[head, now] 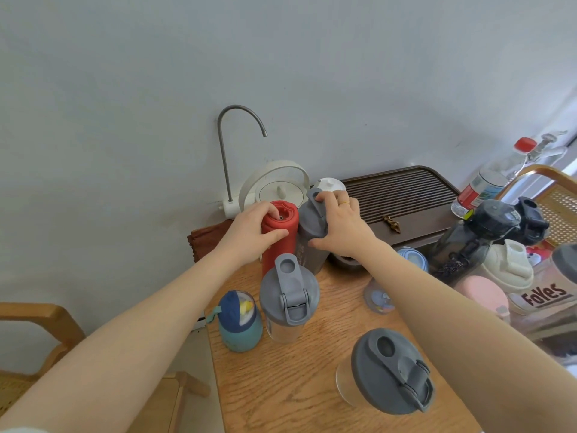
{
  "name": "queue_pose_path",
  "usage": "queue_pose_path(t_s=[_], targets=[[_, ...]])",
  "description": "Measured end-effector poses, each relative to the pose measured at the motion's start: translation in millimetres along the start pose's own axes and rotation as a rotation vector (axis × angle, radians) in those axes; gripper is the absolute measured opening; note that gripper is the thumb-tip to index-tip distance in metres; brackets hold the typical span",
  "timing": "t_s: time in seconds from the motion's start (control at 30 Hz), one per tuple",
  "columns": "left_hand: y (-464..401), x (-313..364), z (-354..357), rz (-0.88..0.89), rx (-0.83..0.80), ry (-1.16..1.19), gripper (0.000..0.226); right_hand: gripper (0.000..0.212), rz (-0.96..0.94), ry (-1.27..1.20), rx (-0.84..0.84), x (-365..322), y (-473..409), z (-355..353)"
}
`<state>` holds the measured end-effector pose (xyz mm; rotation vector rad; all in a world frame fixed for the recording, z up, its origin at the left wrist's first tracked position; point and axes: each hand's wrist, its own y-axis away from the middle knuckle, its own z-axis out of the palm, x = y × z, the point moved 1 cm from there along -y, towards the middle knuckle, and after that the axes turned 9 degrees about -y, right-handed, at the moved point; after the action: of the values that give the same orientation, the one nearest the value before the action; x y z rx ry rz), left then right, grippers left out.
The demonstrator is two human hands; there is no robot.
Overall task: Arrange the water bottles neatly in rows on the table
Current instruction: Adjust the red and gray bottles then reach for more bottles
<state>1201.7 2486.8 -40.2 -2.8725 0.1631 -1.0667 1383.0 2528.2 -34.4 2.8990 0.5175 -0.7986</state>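
My left hand (249, 228) grips the top of a red bottle (279, 245) that stands upright at the back of the wooden table (296, 385). Beside it, touching, my right hand (342, 225) holds the grey lid of a dark grey shaker bottle (309, 242). In front of them stands a clear shaker with a grey lid (288, 300), and a small teal and blue bottle (239, 321) is to its left. Another clear grey-lidded shaker (388, 370) stands near the front. A small clear blue bottle (379, 296) is partly hidden by my right forearm.
At the right crowd a black bottle (477, 237), a cream bottle (507, 268), a pink one (482, 293) and a FoYes cup (544, 298). Behind are a brown slatted tea tray (402, 192), white kettle (278, 185), tap (229, 145), plastic bottle (487, 179) and wooden chairs (40, 320).
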Motion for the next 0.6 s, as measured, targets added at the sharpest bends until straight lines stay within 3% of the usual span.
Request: queue_pose_path(t_s=[0.13,0.47,0.6], targets=[[0,2,1,0.027,0.013,-0.051,0.020,0.081,0.040,-0.147,0.052,1,0,6],[-5,1,-3,-0.034,0.004,0.002,0.020,0.081,0.069,-0.043,0.091,-3,-3,9],[-3,-4,-8,-0.051,-0.069,0.021,0.033,0.087,0.042,-0.010,0.112,-2,1,12]])
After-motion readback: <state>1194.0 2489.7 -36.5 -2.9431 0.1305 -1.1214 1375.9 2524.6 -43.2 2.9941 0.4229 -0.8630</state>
